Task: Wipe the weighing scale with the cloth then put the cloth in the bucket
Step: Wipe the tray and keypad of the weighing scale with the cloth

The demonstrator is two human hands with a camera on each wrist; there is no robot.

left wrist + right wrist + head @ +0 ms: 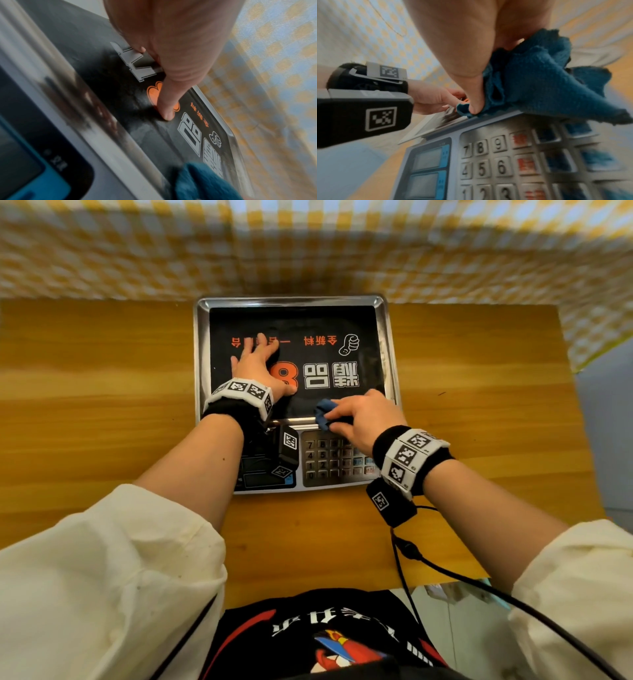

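The weighing scale [388, 354] stands on the wooden table, its steel pan covered by a black printed sheet [308, 320], its keypad [337, 462] toward me. My left hand [255, 361] lies flat on the sheet's left side, fingers spread; its thumb [167, 108] presses the orange print. My right hand [363, 416] grips a bunched blue cloth [323, 412] at the pan's near edge, just above the keypad [505, 162]. In the right wrist view the cloth [530, 83] is pressed on the pan's front rim. No bucket is in view.
The wooden table [102, 388] stretches to both sides of the scale. A yellow-and-white checked cloth [308, 248] hangs behind it. A black cable [479, 583] runs from my right wrist across the table's near edge. The scale's displays [428, 169] sit left of the keypad.
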